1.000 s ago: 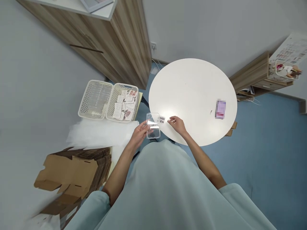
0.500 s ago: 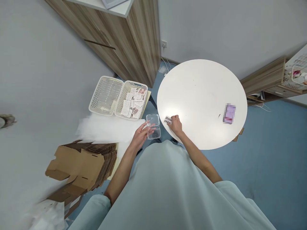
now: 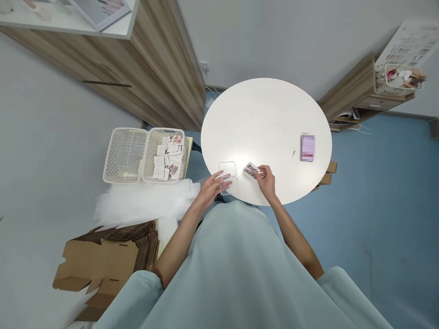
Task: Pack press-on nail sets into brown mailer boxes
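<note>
Leaves wide room over the far half of the worktop (image 3: 274, 123); narrows to a slim gap between the clear case (image 3: 228, 169) and the patterned card (image 3: 249, 169); meets a purple object (image 3: 307, 147) near the right edge and white baskets (image 3: 144, 157) beyond the left.

head-worn view | faces forward and down — white round table (image 3: 267, 123) near, below | exact height unclear
</note>
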Available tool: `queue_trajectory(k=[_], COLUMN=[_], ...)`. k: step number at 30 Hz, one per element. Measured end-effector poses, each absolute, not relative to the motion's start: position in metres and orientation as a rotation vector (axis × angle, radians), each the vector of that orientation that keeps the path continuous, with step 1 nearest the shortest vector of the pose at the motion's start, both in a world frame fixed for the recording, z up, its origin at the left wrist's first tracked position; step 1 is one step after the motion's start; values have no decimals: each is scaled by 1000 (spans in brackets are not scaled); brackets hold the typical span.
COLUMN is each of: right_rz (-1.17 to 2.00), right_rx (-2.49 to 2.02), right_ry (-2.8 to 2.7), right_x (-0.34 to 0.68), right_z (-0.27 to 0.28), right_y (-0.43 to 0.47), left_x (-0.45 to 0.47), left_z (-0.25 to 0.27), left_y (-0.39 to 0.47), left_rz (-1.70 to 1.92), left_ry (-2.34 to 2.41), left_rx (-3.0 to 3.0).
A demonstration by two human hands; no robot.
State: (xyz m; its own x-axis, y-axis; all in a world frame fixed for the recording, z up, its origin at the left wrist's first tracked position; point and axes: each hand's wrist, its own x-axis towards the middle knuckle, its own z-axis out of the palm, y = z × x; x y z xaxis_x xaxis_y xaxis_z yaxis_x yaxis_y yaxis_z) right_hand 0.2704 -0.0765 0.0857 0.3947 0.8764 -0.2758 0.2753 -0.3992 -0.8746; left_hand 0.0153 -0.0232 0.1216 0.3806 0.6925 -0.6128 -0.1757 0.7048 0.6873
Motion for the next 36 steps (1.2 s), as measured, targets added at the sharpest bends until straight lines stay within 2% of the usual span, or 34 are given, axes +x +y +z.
queue_trajectory(k=[5,11,24,30,36], right_rz=[1098,1157,893,910,1257], right_rx=[-1686,-1661,-1769,-1800,-1679], right_ry=[-976,-1220,-1666,-1255,-812], right_x=[307,328,367,386,404], right_z=[129,138,134,128,120], right_y=[-95,-108,-125,-119,-99], left_x=[61,110,164,174,184], left_z=[121,129,146,146,144], left_y=[-26,-32,-50,-51,-53], left_rz=[530,472,507,475,374], left_ry=[974,957,950,911,885], left_rx=[612,643,618,620,594])
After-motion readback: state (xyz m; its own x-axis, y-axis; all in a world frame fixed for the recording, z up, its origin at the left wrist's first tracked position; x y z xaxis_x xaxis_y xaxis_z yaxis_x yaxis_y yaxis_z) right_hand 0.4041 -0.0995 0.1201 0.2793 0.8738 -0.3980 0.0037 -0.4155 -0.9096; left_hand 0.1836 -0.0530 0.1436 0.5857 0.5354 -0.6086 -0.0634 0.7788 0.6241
